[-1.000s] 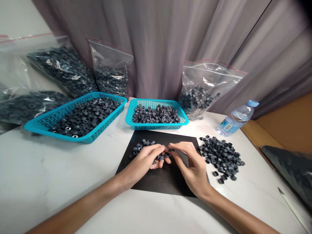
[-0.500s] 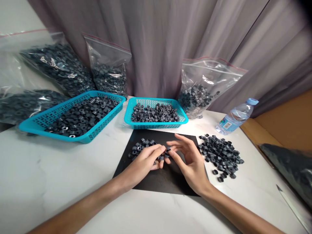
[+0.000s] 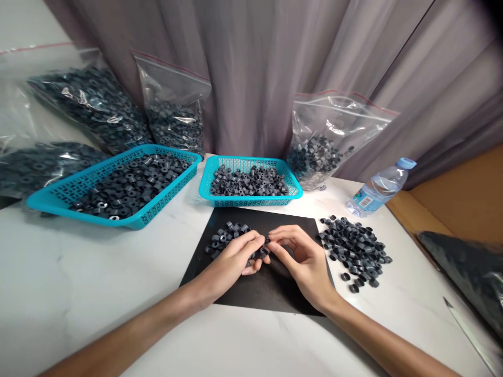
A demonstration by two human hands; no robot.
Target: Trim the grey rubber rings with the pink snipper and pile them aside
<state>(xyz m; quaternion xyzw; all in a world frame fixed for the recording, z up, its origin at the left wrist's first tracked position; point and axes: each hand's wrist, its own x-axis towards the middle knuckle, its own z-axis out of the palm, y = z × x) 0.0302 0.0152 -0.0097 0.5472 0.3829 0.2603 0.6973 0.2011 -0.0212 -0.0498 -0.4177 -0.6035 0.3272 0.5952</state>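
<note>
Over a black mat [image 3: 267, 296], my left hand [image 3: 234, 256] is closed around several small dark grey plastic rings [image 3: 263, 252], some of which show between its fingers. My right hand [image 3: 306, 262] meets it from the right, thumb and fingertips pinched at a dark ring [image 3: 268, 242] beside the left thumb. Behind my left hand, a heap of thicker-looking grey rings [image 3: 228, 234] lies on the mat, partly hidden by that hand. To the right of my right hand, a pile of thin dark rings [image 3: 353, 246] rests on the white table and slightly over the mat's edge.
Two blue perforated baskets [image 3: 147, 217] [image 3: 251, 200] hold grey rings behind the mat. Clear zip bags [image 3: 176, 123] [image 3: 318, 152] of rings stand along the curtain [image 3: 251, 78]. A water bottle [image 3: 375, 191] stands at the right. A dark filled bag [image 3: 463, 267] lies at the far right.
My right hand's fingers have closed in from a more spread pose and shifted slightly left to the ring at my left fingertips. My left hand has hardly moved.
</note>
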